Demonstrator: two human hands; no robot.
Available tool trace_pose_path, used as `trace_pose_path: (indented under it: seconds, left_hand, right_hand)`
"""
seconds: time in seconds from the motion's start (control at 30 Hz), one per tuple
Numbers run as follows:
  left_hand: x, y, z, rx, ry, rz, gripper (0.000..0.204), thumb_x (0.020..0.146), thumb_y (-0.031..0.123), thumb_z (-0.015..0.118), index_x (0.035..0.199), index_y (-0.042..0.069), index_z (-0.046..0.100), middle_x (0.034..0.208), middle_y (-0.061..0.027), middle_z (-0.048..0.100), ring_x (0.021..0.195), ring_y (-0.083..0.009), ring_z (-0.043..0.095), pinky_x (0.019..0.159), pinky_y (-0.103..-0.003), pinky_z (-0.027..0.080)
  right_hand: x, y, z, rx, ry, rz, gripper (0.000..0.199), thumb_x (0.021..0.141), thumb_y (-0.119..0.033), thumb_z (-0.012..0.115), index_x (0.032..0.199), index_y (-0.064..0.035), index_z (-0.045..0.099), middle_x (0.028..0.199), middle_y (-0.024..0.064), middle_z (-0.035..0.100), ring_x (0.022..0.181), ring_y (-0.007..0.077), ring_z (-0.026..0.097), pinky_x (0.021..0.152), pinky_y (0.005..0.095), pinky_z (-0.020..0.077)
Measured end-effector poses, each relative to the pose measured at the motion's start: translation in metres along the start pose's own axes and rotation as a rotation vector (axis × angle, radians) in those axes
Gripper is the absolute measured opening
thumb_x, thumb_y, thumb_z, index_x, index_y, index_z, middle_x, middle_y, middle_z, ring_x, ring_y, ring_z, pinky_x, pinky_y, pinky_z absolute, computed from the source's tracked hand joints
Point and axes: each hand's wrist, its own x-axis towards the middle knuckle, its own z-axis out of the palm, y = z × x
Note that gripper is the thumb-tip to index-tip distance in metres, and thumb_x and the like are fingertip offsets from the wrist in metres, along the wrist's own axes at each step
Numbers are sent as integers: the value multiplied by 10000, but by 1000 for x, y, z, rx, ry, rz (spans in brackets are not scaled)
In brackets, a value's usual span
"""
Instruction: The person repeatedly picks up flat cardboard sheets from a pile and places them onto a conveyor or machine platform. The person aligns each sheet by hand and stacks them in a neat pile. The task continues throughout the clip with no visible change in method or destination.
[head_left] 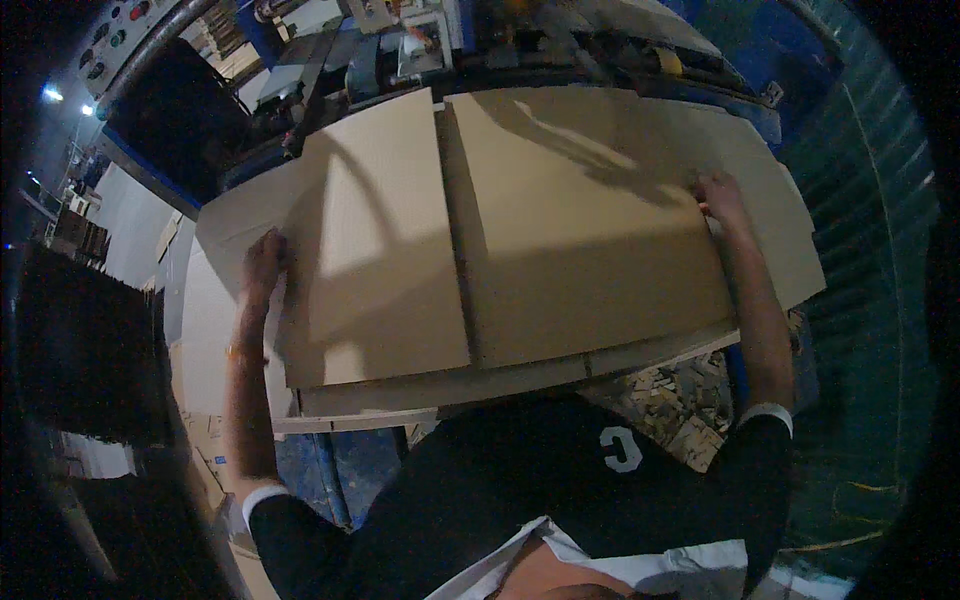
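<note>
In the middle of the frame lies a wide flattened cardboard sheet (560, 250), folded so that two panels meet at a seam running from top to bottom, and it rests on a stack of similar sheets (450, 385). The left hand (263, 262) holds the left edge of the sheet, with the fingers curled over this edge; the right hand (720, 198) presses on the right edge, but it is not possible to tell if its fingers are spread or closed. It seems that the folding is already done and the sheet lies almost square on the stack, so what is left is probably only to align it. In the upper part of the frame stands a machine (400, 50) just behind the sheets. At the lower right, small wood scraps (680, 400) lie on the floor. Nothing stands between the hands and the sheet.
</note>
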Motion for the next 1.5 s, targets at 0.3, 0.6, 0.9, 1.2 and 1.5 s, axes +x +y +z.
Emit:
trace_pose_path:
  seconds: [0.3, 0.6, 0.9, 1.2, 1.5]
  left_hand:
    - [53, -42, 29, 381, 139, 246, 396, 877, 392, 476, 1067, 79, 627, 1077, -196, 594, 994, -373, 562, 837, -421, 451]
    - [12, 0, 38, 676, 238, 397, 324, 892, 319, 466, 1051, 77, 614, 959, -222, 570, 885, -383, 567, 785, -437, 457]
    - [-136, 51, 45, 580, -185, 793, 728, 769, 403, 622, 1341, 44, 349, 1424, -191, 249, 1328, -364, 183, 1061, -471, 204]
    - [-156, 34, 37, 952, -177, 974, 723, 747, 519, 564, 1289, 59, 438, 1338, -170, 408, 1241, -360, 374, 1022, -439, 300]
    - [-115, 13, 3, 956, -18, 1184, 533, 847, 372, 490, 1243, 15, 478, 1282, -128, 485, 1129, -263, 518, 894, -358, 443]
  right_hand:
    - [49, 31, 44, -462, 233, -491, 402, 885, -394, 459, 1049, -53, 594, 934, 169, 630, 847, 351, 584, 777, 412, 439]
    - [35, 6, 37, -426, 141, -150, 409, 886, -396, 443, 1144, -96, 546, 1077, 221, 567, 924, 402, 547, 806, 451, 437]
    - [-148, -47, -1, -570, -51, -732, 662, 741, -247, 631, 1326, -67, 381, 1394, 175, 308, 1260, 391, 302, 1031, 499, 249]
    - [-187, -36, 11, -570, -204, -576, 883, 545, -334, 769, 1333, -159, 408, 1459, 63, 242, 1352, 326, 174, 1062, 556, 132]
    - [-136, -51, 17, -545, -197, -762, 795, 617, -419, 712, 1321, -178, 430, 1444, 80, 272, 1341, 311, 205, 1061, 554, 101]
